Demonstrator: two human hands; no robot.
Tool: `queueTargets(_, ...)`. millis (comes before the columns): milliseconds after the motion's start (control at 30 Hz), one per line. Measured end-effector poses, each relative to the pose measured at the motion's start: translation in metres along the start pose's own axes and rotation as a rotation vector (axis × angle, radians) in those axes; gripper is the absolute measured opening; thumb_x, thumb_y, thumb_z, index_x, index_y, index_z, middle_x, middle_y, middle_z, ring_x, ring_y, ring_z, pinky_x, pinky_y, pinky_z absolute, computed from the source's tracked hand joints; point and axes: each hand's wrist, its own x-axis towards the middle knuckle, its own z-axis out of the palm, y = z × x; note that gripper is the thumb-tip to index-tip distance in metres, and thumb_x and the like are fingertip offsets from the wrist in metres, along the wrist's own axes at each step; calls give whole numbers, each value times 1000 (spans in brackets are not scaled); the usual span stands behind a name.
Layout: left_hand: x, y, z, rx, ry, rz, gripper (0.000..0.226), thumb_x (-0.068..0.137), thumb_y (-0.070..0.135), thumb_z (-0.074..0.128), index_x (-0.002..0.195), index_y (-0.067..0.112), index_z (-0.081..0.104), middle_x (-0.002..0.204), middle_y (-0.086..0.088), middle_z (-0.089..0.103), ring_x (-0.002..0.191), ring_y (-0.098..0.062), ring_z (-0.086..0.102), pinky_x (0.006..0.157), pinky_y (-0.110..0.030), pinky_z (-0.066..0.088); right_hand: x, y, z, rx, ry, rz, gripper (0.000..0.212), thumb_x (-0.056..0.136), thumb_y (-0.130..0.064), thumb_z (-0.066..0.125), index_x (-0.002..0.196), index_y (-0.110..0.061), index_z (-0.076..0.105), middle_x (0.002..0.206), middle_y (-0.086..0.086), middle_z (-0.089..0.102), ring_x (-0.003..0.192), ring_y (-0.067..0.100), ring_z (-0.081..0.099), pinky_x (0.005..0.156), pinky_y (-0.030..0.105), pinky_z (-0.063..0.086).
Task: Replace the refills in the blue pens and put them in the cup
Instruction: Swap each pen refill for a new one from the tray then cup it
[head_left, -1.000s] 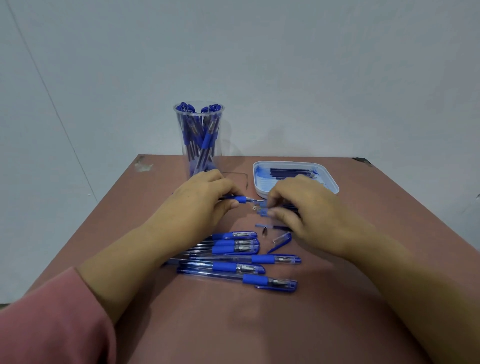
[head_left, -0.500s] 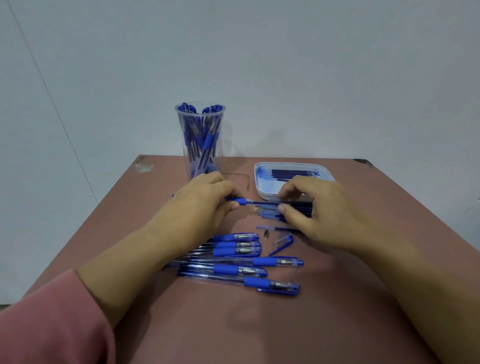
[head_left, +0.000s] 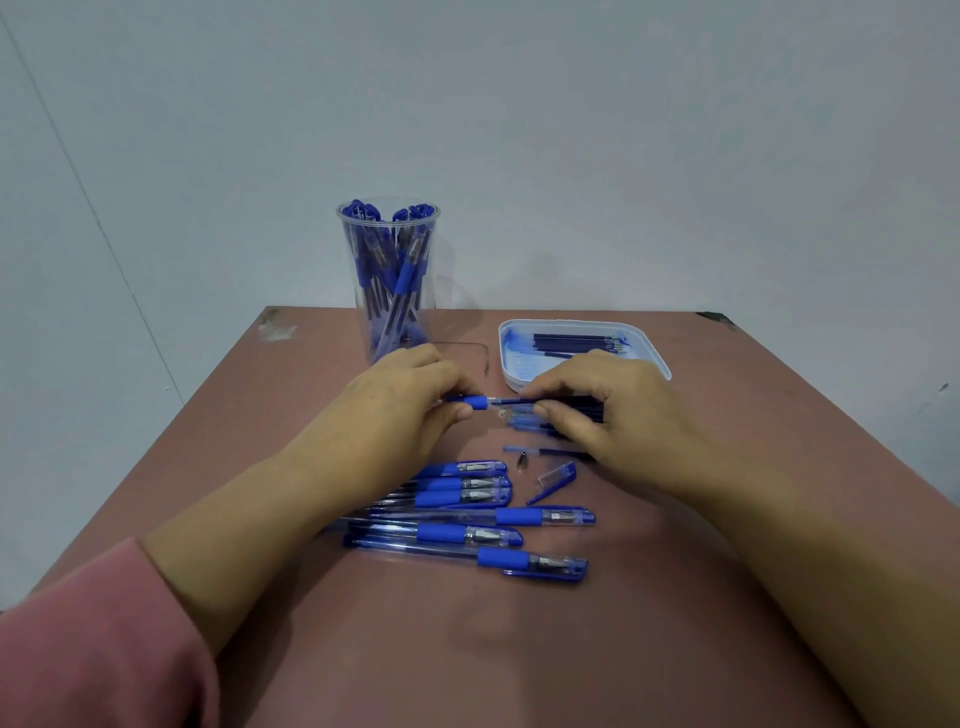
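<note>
Right hand (head_left: 618, 415) nearer, seemingly pinching refill (head_left: 511, 401); left hand (head_left: 400, 410) grips pen (head_left: 470, 401).

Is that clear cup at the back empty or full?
Well filled: the cup holds many blue pens standing inside, tops reaching its rim.

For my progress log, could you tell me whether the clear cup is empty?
No, the clear cup holds a bunch of blue pens standing inside it.

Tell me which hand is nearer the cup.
Left. The left hand lies just in front of the cup, almost at its base; the right hand is farther right, in front of the tray.
</note>
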Motion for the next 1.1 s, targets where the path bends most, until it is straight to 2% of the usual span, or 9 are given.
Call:
queueTargets(133, 2, -12, -3, 30, 24, -42, 17, 92, 27, 62, 106, 22, 70, 93, 6, 56, 86, -14, 52, 80, -32, 46, -6, 16, -12, -32, 17, 81, 16, 88, -15, 66, 98, -26, 71, 91, -21, 64, 89, 1, 59, 83, 27, 50)
queueTargets(267, 3, -16, -4, 45, 47, -55, 15, 92, 26, 64, 106, 22, 69, 92, 8, 54, 85, -14, 52, 79, -29, 44, -11, 28, -17, -65, -31, 120, 16, 86, -19, 68, 96, -32, 70, 90, -22, 65, 90, -1, 58, 82, 26, 49)
queueTargets(400, 3, -17, -2, 49, 39, -43, 16, 92, 26, 63, 105, 22, 69, 92, 8, 55, 85, -13, 52, 77, -26, 43, -7, 31, -11, -195, -116, 15, 13, 80, -32, 68, 92, -36, 70, 85, -25, 63, 84, 4, 54, 78, 28, 43)
queueTargets(567, 3, -18, -3, 39, 41, -20, 14, 91, 25, 64, 104, 22, 69, 90, 8, 55, 84, -14, 52, 76, -30, 45, 2, 38, -19, -138, 12, 76, 11, 82, -30, 72, 92, -33, 69, 91, -21, 61, 93, 9, 54, 86, 33, 43)
queueTargets(633, 3, -18, -3, 34, 46, -12, 13, 90, 24, 65, 102, 21, 69, 90, 7, 55, 83, -14, 52, 76, -31, 46, 14, 43, -27, -136, -2, 140, 13, 85, -25, 71, 97, -30, 69, 93, -17, 60, 97, 12, 54, 86, 25, 40)
queueTargets(700, 3, -18, -3, 31, 45, -12, 14, 91, 24, 65, 103, 20, 70, 91, 6, 56, 84, -14, 52, 77, -31, 46, 29, 49, -36, -182, -97, 213, 15, 89, -25, 66, 104, -28, 69, 95, -16, 57, 98, 10, 51, 76, 3, 33)
queueTargets(767, 3, -18, -3, 27, 44, -12, 15, 91, 25, 64, 104, 20, 70, 92, 6, 56, 85, -13, 52, 77, -31, 46, 42, 56, -42, -219, -211, 287, 19, 93, -24, 62, 111, -25, 68, 102, -14, 58, 95, 6, 47, 66, -8, 27)
queueTargets(833, 3, -17, -4, 22, 37, -9, 15, 91, 25, 64, 104, 20, 70, 92, 6, 56, 85, -13, 52, 77, -31, 46, 50, 63, -44, -256, -286, 333, 22, 93, -25, 62, 114, -25, 68, 109, -8, 62, 93, 6, 48, 60, -9, 27)
queueTargets(1100, 3, -20, -3, 24, 3, -1, 16, 92, 27, 62, 105, 21, 70, 92, 6, 56, 85, -15, 54, 78, -33, 48, 64, 74, -31, -322, -369, 373, 18, 91, -24, 65, 108, -24, 71, 95, -10, 60, 81, 4, 52, 57, 5, 31)
